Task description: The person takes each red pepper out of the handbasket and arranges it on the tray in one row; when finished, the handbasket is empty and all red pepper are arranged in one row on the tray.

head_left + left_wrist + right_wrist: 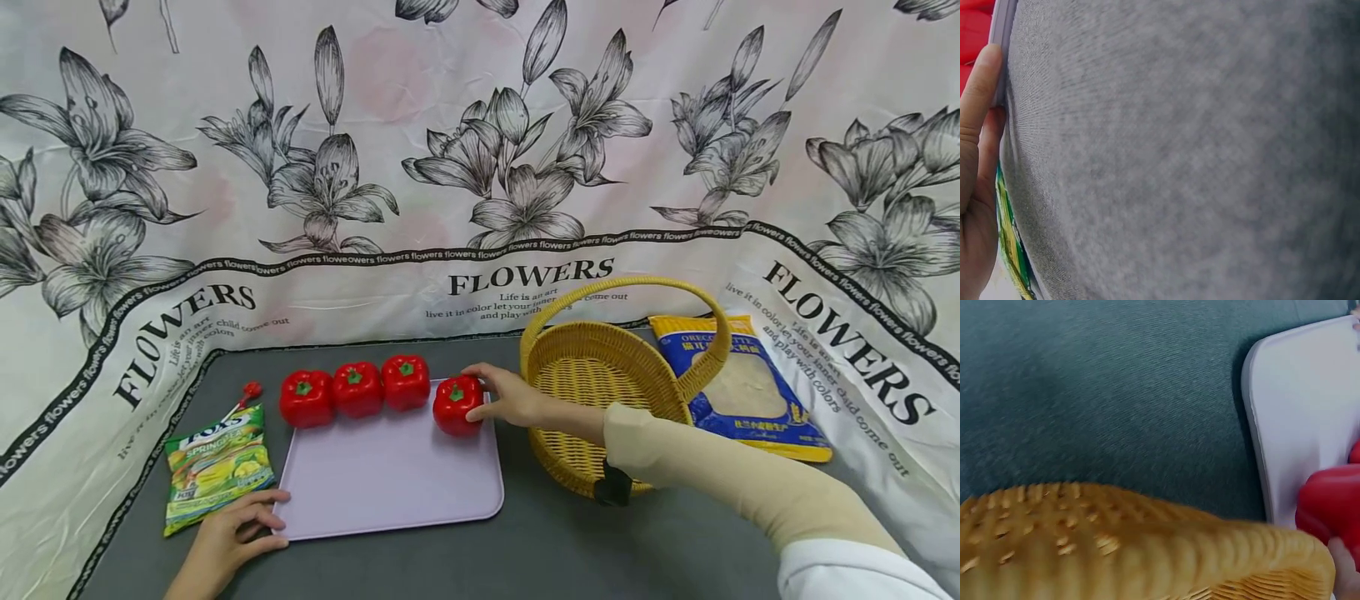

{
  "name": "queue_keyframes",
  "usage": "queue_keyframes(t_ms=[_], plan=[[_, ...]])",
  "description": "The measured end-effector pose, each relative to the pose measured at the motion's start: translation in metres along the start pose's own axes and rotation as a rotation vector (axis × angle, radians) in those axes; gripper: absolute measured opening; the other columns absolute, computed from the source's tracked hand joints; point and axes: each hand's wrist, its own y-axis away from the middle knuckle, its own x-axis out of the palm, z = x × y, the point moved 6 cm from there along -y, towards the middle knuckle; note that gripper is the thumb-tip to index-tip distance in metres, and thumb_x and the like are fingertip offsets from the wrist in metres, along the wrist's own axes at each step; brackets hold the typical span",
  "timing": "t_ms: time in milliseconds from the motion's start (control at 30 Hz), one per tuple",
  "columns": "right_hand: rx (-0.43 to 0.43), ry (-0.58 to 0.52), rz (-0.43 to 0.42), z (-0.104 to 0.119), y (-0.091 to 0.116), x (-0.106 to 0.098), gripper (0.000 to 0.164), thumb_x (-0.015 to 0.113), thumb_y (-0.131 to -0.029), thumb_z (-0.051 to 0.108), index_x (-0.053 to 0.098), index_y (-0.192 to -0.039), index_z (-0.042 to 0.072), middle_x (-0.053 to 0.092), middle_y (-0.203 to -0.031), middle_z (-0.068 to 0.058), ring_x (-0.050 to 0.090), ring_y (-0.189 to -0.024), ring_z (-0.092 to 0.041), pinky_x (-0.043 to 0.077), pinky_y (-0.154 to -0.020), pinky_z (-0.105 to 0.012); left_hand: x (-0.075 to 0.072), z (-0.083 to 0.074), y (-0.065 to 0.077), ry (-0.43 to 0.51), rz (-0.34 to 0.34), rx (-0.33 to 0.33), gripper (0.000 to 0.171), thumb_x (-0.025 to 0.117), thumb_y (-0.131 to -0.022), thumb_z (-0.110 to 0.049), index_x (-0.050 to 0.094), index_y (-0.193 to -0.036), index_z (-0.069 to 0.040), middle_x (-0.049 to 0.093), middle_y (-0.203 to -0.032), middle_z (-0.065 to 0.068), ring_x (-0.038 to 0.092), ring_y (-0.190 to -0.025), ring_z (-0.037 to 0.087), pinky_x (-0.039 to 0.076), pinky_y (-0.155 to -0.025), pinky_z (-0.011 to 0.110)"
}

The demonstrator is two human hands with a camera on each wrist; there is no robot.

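Observation:
A pale lilac tray lies flat on the dark grey table. Along its back edge stands a row of three red bell peppers with green stems: a left one, a middle one and a right one. Slightly apart from them, a further bell pepper sits at the tray's back right corner. My right hand grips that pepper from its right side, thumb in front and fingers behind. With fairly straight fingers, my left hand touches the tray's front left edge.
Right of the tray stands a yellow wicker basket with a tall handle, under my right forearm. Behind it leans a blue and yellow pasta bag. A green candy bag lies left of the tray, with a small red item above it.

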Motion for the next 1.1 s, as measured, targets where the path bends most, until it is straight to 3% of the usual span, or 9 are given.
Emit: queue_keyframes(t_ms=[300, 667, 900, 1100], plan=[[0.064, 0.005, -0.087, -0.012, -0.007, -0.001, 0.066, 0.066, -0.089, 0.002, 0.032, -0.145, -0.002, 0.036, -0.142, -0.024, 0.036, -0.134, -0.039, 0.034, -0.108, -0.047, 0.001, -0.001, -0.003, -0.028, 0.032, -0.066, 0.030, 0.087, -0.059, -0.004, 0.067, -0.072, -0.023, 0.068, -0.103, 0.007, 0.052, -0.097, -0.011, 0.048, -0.070, 0.006], [0.069, -0.022, -0.122, -0.015, -0.020, 0.000, 0.068, 0.060, -0.091, -0.004, 0.025, -0.149, 0.000, 0.033, -0.148, -0.023, 0.036, -0.134, -0.036, 0.030, -0.110, -0.046, 0.002, -0.004, 0.000, 0.022, 0.009, 0.011, 0.032, 0.086, -0.058, 0.002, 0.067, -0.073, -0.020, 0.068, -0.100, 0.004, 0.051, -0.098, -0.013, 0.046, -0.072, 0.004], [0.114, -0.077, -0.180, -0.015, -0.023, -0.001, 0.064, 0.058, -0.090, -0.010, 0.032, -0.147, 0.003, 0.036, -0.148, -0.020, 0.042, -0.130, -0.038, 0.042, -0.101, -0.043, 0.003, -0.002, 0.000, 0.015, 0.021, -0.026, 0.031, 0.086, -0.059, 0.000, 0.067, -0.073, -0.020, 0.068, -0.101, 0.007, 0.051, -0.098, -0.012, 0.047, -0.071, 0.005], [0.164, -0.088, -0.219, -0.017, -0.024, -0.002, 0.065, 0.062, -0.089, -0.005, 0.036, -0.147, 0.008, 0.038, -0.148, -0.017, 0.048, -0.125, -0.040, 0.049, -0.094, -0.041, 0.003, 0.000, 0.000, 0.008, 0.022, -0.049, 0.031, 0.087, -0.059, -0.001, 0.066, -0.072, -0.021, 0.068, -0.102, 0.008, 0.051, -0.098, -0.011, 0.047, -0.071, 0.005]])
